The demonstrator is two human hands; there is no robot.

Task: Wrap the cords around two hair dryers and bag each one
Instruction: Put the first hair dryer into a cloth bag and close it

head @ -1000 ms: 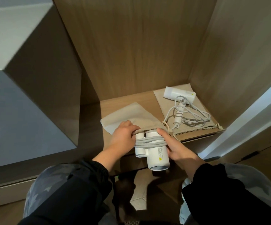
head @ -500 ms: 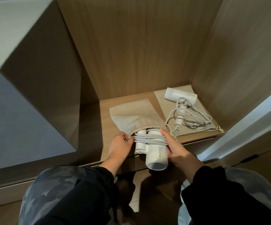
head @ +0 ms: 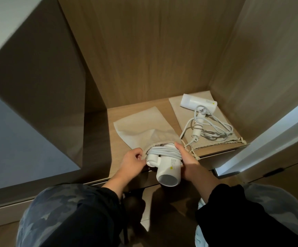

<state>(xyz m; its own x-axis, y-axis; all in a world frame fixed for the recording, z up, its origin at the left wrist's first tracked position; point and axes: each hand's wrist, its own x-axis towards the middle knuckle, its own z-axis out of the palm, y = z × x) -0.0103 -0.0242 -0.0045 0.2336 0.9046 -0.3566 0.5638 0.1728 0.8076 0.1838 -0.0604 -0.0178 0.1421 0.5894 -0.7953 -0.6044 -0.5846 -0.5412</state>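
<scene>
The wooden shelf [head: 164, 111] sits low in the alcove, and both cloth bags lie on it side by side. The left bag [head: 141, 125] has swung round since a second ago: its far end pointed off to the left then, and now it lies flatter and straighter toward the back wall. The right bag [head: 221, 141] hasn't moved and lies flat under the second hair dryer [head: 198, 102], which rests on top of it, not inside.

The first hair dryer [head: 167, 168] is at the front edge of the shelf. Its far end is just inside the left bag's mouth, while the wide barrel end and the folded handle stick out toward the person. The right hand [head: 187, 159] is curled round the barrel, thumb pressed on the wound cord [head: 162, 150]. The left hand [head: 133, 158], which lay on top of the cloth a second ago, has dropped to the side and now pinches the hem of the mouth.

So, as I see it, the first dryer's bagging is only beginning: the mouth is held open and most of the dryer has yet to slide in. The second dryer's loose cord [head: 216, 129] sprawls unwound across its bag, so that one looks untouched.
</scene>
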